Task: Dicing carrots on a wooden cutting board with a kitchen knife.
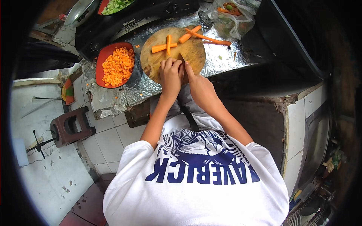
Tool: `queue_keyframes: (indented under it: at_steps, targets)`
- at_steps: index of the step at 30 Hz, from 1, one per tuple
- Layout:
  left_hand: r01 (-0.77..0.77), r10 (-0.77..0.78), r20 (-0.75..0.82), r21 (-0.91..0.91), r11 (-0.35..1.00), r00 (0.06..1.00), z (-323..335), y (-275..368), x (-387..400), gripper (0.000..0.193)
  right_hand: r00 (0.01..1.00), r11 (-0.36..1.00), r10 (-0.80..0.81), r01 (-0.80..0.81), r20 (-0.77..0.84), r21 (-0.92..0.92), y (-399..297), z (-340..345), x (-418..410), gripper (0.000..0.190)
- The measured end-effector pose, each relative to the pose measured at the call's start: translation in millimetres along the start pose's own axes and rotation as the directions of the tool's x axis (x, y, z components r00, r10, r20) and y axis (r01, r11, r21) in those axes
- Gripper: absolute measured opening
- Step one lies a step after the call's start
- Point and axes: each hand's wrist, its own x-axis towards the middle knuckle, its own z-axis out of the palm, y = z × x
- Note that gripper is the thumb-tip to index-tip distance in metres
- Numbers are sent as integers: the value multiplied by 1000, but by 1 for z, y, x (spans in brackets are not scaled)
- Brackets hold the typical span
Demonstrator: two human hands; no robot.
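My right hand (198,84) holds a knife (183,57) over the near part of a round wooden cutting board (195,56), its index finger stretched along the blade. Against the blade's left side, my left hand (171,73) rests on the board with curled fingers; whatever lies under them is hidden. Two cut carrot pieces (158,48) lie crossed at the board's far left. Toward the far right lie a thicker carrot piece (185,37) and a long thin carrot strip (212,38) that reaches past the board's edge. A red and black bowl (99,67) at the left holds diced carrot (117,66).
Beyond the board stands a black gas stove (141,24), with a bowl of chopped green vegetable (114,7) on it. A plastic bag of scraps (234,22) and a slotted metal utensil (205,19) lie at the far right. The foil-covered counter (226,58) ends close to my forearms.
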Motion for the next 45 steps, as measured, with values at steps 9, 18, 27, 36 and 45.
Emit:
queue_keyframes:
  at_steps: [9, 18, 27, 36, 45]
  targets:
    - [13, -12, 20, -57, 998, 1000, 0, 3, 0, 10, 998, 996, 57, -56, 3, -72, -8, 9, -7, 79]
    - [38, -36, 26, -86, 996, 999, -2, 2, -5, 10, 999, 997, 3, -6, -42, -77, -9, 11, -13, 74]
    - [40, -43, -51, -42, 998, 998, -5, 0, -12, 13, 1000, 995, -7, 6, -13, -102, -11, 12, -12, 74]
    - [56, -57, -33, -23, 998, 998, -4, -4, -19, 11, 998, 998, 21, -16, 65, -66, -23, -3, -16, 74]
    - [-32, 28, -94, -36, 999, 995, -8, -4, -20, 10, 999, 999, 1, 2, 47, -54, -19, -1, -14, 75]
